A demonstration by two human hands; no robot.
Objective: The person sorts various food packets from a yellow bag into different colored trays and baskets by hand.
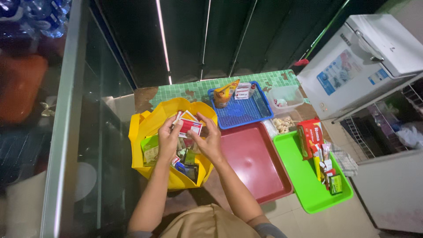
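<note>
Red-and-white packet gripped by both hands, left and right, above the yellow bag.

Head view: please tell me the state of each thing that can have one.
yellow bag: open, with packets inside
red-and-white packet: held by both hands above the bag
left hand: gripping the packet
right hand: gripping the packet
red tray: empty
green tray: holds packets
blue basket: holds two packets
white chest freezer: lid closed
</note>
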